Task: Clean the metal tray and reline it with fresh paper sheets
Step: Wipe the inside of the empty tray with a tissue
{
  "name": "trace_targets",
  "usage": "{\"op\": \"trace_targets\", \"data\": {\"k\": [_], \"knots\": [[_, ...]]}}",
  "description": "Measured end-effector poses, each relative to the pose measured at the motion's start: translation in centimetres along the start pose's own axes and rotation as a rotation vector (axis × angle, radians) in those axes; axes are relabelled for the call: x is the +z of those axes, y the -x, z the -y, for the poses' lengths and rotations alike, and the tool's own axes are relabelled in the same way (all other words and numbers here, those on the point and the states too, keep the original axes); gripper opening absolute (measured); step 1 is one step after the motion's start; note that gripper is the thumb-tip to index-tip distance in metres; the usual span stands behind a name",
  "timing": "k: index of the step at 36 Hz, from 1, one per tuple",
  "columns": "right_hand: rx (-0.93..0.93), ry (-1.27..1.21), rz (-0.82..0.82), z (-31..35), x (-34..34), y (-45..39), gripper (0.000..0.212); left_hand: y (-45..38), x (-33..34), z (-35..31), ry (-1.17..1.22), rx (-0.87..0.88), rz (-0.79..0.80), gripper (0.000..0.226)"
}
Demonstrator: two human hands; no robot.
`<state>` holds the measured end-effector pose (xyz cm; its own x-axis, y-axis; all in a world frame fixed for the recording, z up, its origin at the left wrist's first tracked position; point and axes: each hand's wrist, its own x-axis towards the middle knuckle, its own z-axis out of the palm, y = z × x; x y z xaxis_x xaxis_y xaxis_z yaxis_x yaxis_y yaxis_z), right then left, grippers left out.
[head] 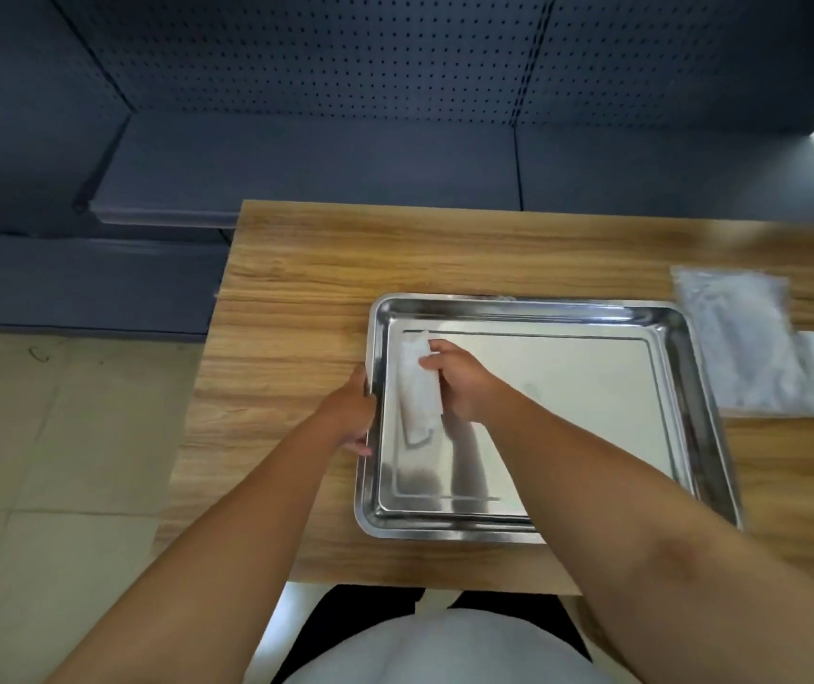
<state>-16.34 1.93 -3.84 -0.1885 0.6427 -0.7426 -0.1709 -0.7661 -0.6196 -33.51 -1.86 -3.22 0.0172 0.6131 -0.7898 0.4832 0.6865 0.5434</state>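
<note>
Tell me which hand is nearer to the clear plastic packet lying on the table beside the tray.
Right. The right hand is inside the tray on a folded wipe; the left hand grips the tray's far edge from the plastic packet.

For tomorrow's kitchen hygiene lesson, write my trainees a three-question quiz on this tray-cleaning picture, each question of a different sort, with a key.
1. True or false: the left hand holds the metal tray by its rim.
2. What is the right hand pressing onto the tray floor?
A. a sponge
B. a folded white wipe
C. a brush
3. Fill in: the clear plastic packet lies on the wooden table, to the tray's ____.

Key: 1 true; 2 B; 3 right.
</note>
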Motion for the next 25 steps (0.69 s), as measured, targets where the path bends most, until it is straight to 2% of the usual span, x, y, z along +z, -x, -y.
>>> {"op": "trace_targets", "data": {"k": [7,11,15,20,22,25], "knots": [[-0.044,0.120,-0.231,1.5,-8.4,5.4,0.018,0.3,1.1,0.5,-0.062,0.033,-0.164,0.053],[-0.104,0.222,-0.490,1.8,-13.5,7.7,0.018,0.6,2.0,0.9,-0.178,0.116,-0.293,0.047],[-0.180,0.503,-0.715,0.7,-17.9,9.7,0.012,0.3,2.5,1.1,-0.317,0.156,-0.366,0.039],[-0.209,0.821,-0.811,-1.4,-21.7,12.0,0.005,-0.2,2.4,1.5,-0.335,0.155,-0.372,0.037],[-0.175,1.025,-0.827,-2.4,-22.9,12.3,0.015,-0.4,2.3,1.7,-0.328,0.157,-0.363,0.038],[-0.132,1.279,-0.887,-3.8,-24.0,12.4,0.029,-0.4,2.2,1.5,-0.303,0.165,-0.359,0.027]]}}
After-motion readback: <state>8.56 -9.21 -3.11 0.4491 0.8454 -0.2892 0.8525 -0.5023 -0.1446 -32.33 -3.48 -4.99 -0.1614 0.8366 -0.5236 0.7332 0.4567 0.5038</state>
